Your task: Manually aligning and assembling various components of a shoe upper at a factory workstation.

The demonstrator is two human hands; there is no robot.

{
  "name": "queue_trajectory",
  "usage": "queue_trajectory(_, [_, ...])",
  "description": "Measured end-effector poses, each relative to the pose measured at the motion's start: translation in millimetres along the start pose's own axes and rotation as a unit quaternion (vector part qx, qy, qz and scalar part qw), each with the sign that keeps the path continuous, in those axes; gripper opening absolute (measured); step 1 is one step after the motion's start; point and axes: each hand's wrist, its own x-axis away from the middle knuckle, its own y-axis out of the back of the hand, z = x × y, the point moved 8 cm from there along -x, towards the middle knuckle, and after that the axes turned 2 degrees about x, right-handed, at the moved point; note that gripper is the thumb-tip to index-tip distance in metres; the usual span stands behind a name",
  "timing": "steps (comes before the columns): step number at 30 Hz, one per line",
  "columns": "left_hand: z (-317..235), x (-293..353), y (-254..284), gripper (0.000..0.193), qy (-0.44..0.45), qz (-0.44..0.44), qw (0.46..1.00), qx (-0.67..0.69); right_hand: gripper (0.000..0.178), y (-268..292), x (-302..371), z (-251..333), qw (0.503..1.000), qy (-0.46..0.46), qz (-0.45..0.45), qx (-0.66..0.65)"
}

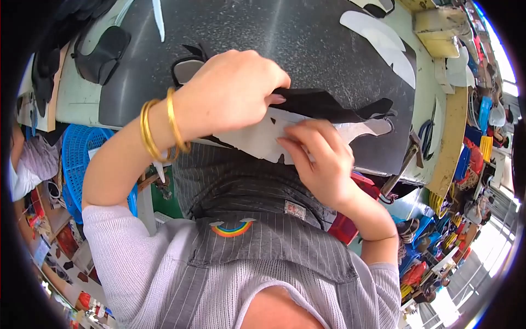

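My left hand [233,90], with gold bangles at the wrist, is closed at the upper edge of a black soft cut piece [315,102], thumb and finger pinching it. Partly under that hand lies a flat white cut piece [255,140] with small notches, along the near side of the black one. My right hand [324,159] is bent over the white piece, its thumb and fingertips drawn together on the surface. The white and black pieces stretch right to a narrow end [378,126]. Left of my left hand, another dark piece with a pale inside [186,70] is partly hidden.
A dark speckled mat [307,49] covers the bench. White cut pieces [381,44] lie far right; a black curved piece [102,55] sits left. A hammer [402,164] and scissors [426,134] lie near the right edge. A blue basket [82,156] stands left.
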Motion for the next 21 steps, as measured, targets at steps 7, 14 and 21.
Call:
queue_trajectory(7, [2.2,-15.6,-3.6,0.022,0.041,0.077,0.994,0.06,0.014,-16.6,-0.4,-0.6,0.994,-0.058,-0.049,0.073])
queue_trajectory(14, [8.3,-7.7,0.2,0.027,0.021,0.01,1.0,0.012,0.017,4.9,32.9,34.1,0.998,0.05,0.011,-0.022])
queue_trajectory(21, [1.8,-7.8,4.5,0.029,0.006,0.022,1.0,0.013,0.015,6.0,111.4,18.2,0.963,0.032,0.266,-0.001])
